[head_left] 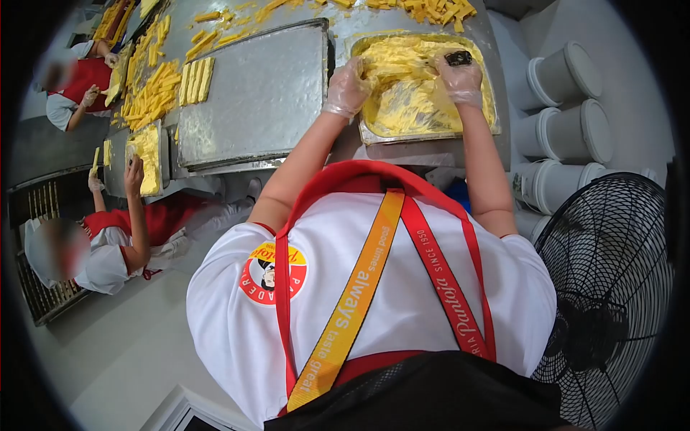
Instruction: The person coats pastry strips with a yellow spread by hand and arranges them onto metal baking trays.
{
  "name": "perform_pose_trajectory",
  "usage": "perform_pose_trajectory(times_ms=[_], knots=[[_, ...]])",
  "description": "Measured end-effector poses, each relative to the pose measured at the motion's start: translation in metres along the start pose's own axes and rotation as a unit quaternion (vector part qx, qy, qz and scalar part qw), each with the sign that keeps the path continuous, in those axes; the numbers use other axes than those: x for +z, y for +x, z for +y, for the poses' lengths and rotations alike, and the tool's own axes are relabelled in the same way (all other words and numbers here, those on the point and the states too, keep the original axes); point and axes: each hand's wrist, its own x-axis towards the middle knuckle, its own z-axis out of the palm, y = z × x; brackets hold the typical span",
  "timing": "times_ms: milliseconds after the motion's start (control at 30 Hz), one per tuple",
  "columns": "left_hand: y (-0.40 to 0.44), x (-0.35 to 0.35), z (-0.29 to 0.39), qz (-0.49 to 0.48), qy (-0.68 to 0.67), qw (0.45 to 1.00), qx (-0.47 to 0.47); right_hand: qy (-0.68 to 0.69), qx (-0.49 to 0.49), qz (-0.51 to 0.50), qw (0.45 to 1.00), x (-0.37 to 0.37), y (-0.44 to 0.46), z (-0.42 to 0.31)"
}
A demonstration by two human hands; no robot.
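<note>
My left hand (348,87), in a clear plastic glove, is closed at the left edge of a metal pan (417,138). Whatever its fingers hold is hidden or blends with the yellow behind. Inside the pan lies a thick, soft yellow spread (406,100), smeared over the bottom and heaped toward the back. My right hand (460,80), gloved too, grips a black-handled tool (458,58) over the pan's right side; its working end is hard to make out. Left of the pan, a flat metal tray (255,97) carries several yellow-coated sticks (196,80) side by side at its left end.
Cut yellow sticks (152,93) are piled on the metal table (345,32), with more (442,11) at the back. Two co-workers (118,244) (79,82) handle sticks at left. White buckets (568,133) and a black fan (604,287) stand at right.
</note>
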Motion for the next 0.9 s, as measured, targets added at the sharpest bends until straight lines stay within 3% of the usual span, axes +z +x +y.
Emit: perform_pose_trajectory(times_ms=[100,167,233,267,367,467,567,633,667,700,767,900], knots=[[0.002,-0.005,0.007,-0.032,0.024,0.999,-0.031,0.125,-0.025,-0.024,0.992,0.024,0.003,0.037],[0.002,-0.011,0.014,-0.038,0.020,0.998,-0.039,0.102,-0.025,-0.036,0.994,0.030,0.008,0.048],[0.002,-0.014,0.016,-0.026,-0.010,0.999,-0.028,-0.025,-0.015,-0.042,0.999,0.018,0.012,0.029],[0.003,-0.013,0.014,-0.023,-0.015,0.999,-0.032,-0.129,0.093,-0.071,0.985,0.011,0.018,0.019],[0.001,-0.010,0.006,-0.016,-0.026,0.998,-0.046,-0.057,-0.035,0.053,0.996,0.008,0.003,0.007],[0.007,-0.016,0.008,-0.077,0.008,0.989,-0.127,0.140,-0.030,0.002,0.990,0.023,-0.005,0.015],[0.011,-0.015,-0.001,-0.091,-0.007,0.976,-0.197,-0.011,0.020,-0.005,1.000,0.031,0.002,0.046],[0.006,-0.023,-0.005,-0.057,-0.020,0.982,-0.181,-0.243,0.090,0.038,0.965,0.030,0.007,0.022],[0.007,-0.029,-0.011,-0.035,-0.024,0.984,-0.174,-0.174,0.141,0.011,0.974,0.017,0.004,-0.001],[0.009,-0.040,-0.020,0.010,0.039,0.989,-0.140,-0.162,0.084,0.048,0.982,0.017,0.002,0.017],[0.003,-0.078,-0.047,0.087,0.150,0.979,-0.109,-0.277,0.080,-0.035,0.957,0.022,0.016,0.062],[0.002,-0.179,-0.109,0.238,0.328,0.902,-0.152,-0.296,0.118,0.021,0.948,0.027,0.015,0.073]])
